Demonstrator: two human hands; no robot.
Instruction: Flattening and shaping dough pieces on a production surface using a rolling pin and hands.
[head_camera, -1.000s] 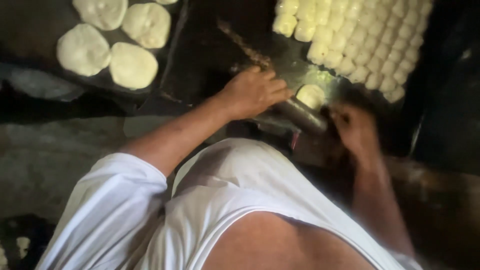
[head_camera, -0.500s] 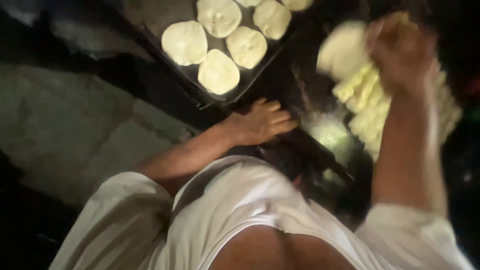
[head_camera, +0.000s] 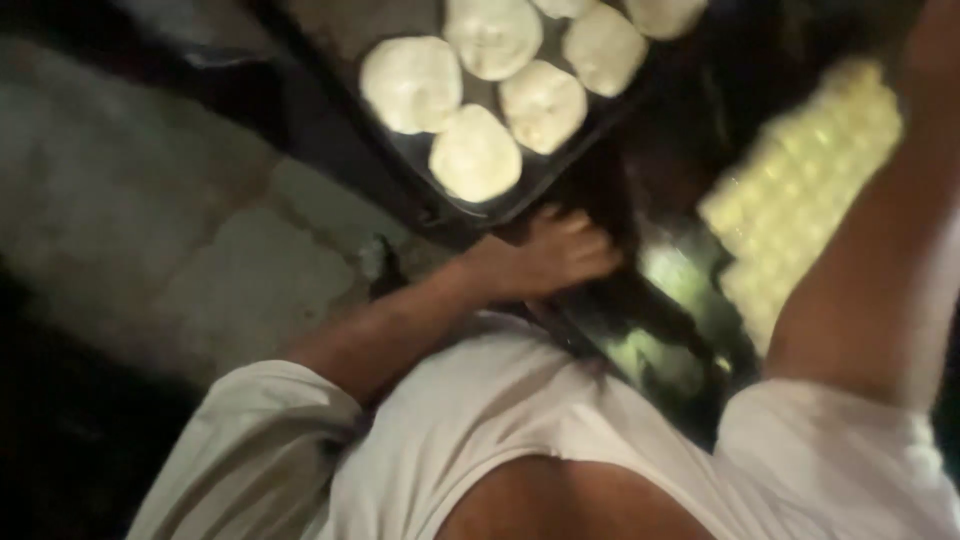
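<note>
My left hand (head_camera: 548, 256) rests knuckles-up at the near edge of a dark tray (head_camera: 420, 195), its fingers curled on the end of a dark rolling pin (head_camera: 650, 315). The pin slants down to the right across a shiny dark work plate (head_camera: 665, 350). The tray carries several pale flattened dough discs (head_camera: 475, 155). My right arm (head_camera: 860, 270) is lifted up along the right edge, and its hand is out of the picture at the top right. Behind that arm lie blurred rows of small yellowish dough balls (head_camera: 800, 200).
A grey, cracked stone floor (head_camera: 150, 230) fills the left side. My white sleeveless shirt (head_camera: 500, 430) covers the lower part of the view. The whole picture is motion-blurred and dim.
My right hand rose from the work plate with a dough disc and has left the view. The view swung left, so the tray moved towards the centre. My left hand stayed on the pin.
</note>
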